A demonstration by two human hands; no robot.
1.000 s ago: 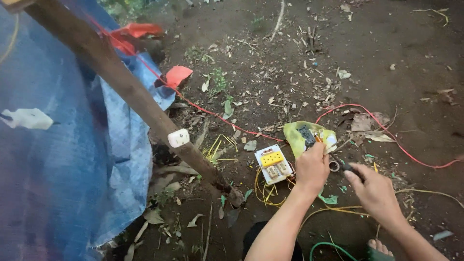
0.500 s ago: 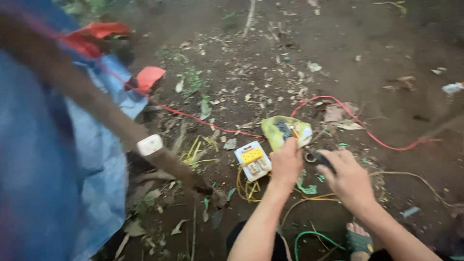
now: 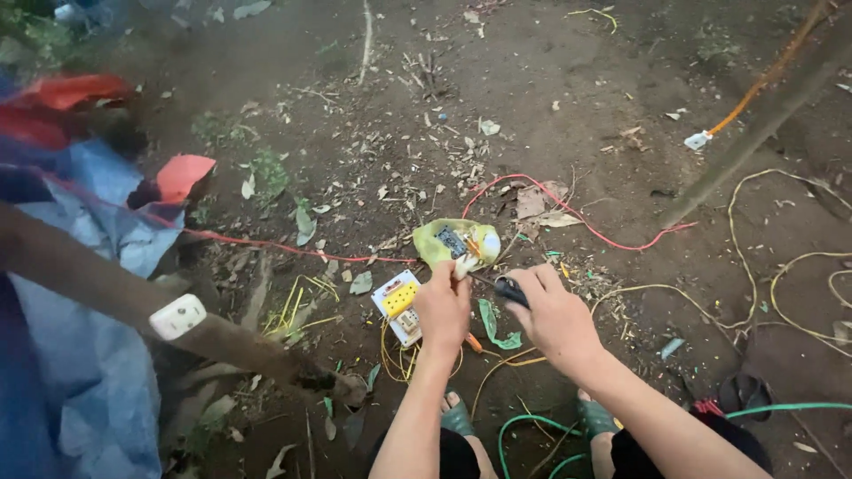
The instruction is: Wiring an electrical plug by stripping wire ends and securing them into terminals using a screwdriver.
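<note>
The person crouches on bare soil, feet in green sandals (image 3: 458, 417) nearest the camera, with a green cable (image 3: 532, 435) looping between them. Just beyond the sandals, both forearms reach forward toward a white switch board (image 3: 397, 302) with a yellow patch, which lies flat on the ground and serves here as the landmark.

The left hand (image 3: 442, 306) sits right beside the board, on its right edge, fingers curled and pinched around a small pale piece at the fingertips. The right hand (image 3: 557, 315) is a little farther right of the board, closed around a dark-handled tool (image 3: 509, 289) whose thin tip points toward the left hand's fingertips. Yellow wires (image 3: 399, 359) coil under and near the board.

Just behind the board, touching the left hand's fingertips, lies a crumpled yellow-green bag (image 3: 457, 241) with small parts inside. A red wire (image 3: 568, 213) runs past the bag, left and right of the board.

Left of the board, a slanting wooden pole (image 3: 106, 288) carries a white socket (image 3: 177, 316), with a blue tarp (image 3: 80, 372) behind it. Far right of the board, an orange cord (image 3: 763, 80) ends in a small white fitting.
</note>
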